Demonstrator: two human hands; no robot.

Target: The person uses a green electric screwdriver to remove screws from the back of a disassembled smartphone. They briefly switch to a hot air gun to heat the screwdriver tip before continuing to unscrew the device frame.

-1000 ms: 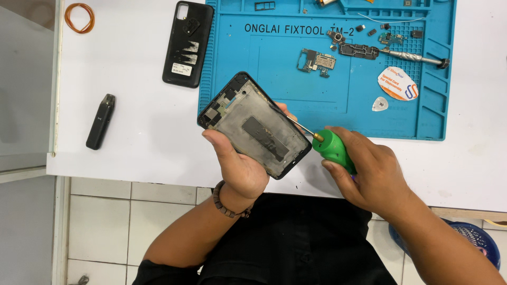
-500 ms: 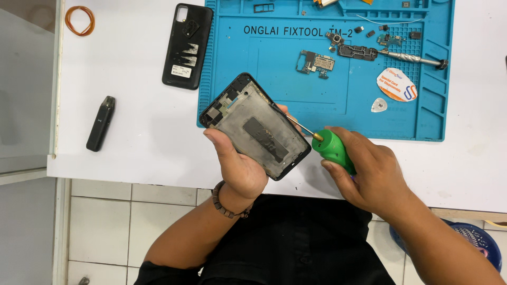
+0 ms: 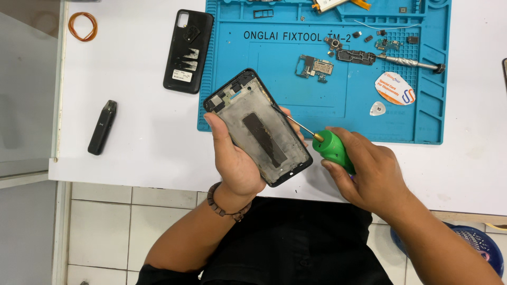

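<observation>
Holding the phone frame [image 3: 257, 127] in our left hand [image 3: 235, 158] over the table's near edge, we grip a green screwdriver [image 3: 326, 145] in our right hand [image 3: 369, 174], its tip at the frame's right rim. Boards [image 3: 316, 66] and small parts already lie on the blue mat [image 3: 422, 121]; the back cover [image 3: 188, 51] lies just left of it, so stripping looks well along.

Head camera looks steeply down, close over the white table [image 3: 132, 132].

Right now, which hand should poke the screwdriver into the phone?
Probably the right hand: it grips the green screwdriver, tip at the phone frame. The left hand holds that frame.
</observation>
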